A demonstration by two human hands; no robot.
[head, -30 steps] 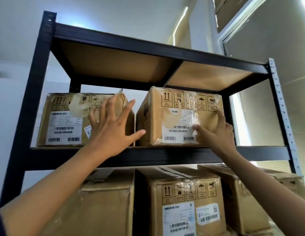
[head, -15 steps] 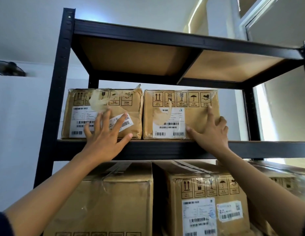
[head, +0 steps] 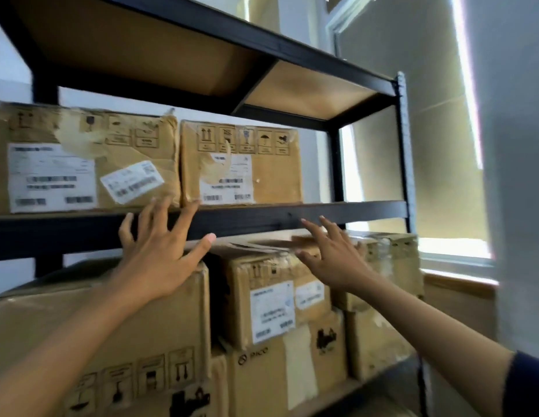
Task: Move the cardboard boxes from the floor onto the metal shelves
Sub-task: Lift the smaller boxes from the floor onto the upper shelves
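Cardboard of the right box [head: 274, 176] looks stiff, probably light (creased, taped); bottom corners should be gripped. Left hand [head: 160, 254] and right hand [head: 331, 254] are spread, empty.

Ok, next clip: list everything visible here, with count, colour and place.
metal shelving unit: one, black frame with brown boards, fills the view
upper-shelf boxes: two, brown cardboard, side by side; left box, right box
lower-shelf boxes: at least four, brown cardboard, stacked below; large box at left, labelled box in the middle
window blind: one, grey, at right behind the shelving
left hand: open, fingers spread in front of the shelf beam below the left box
right hand: open, fingers straight, in front of the lower boxes, holding nothing
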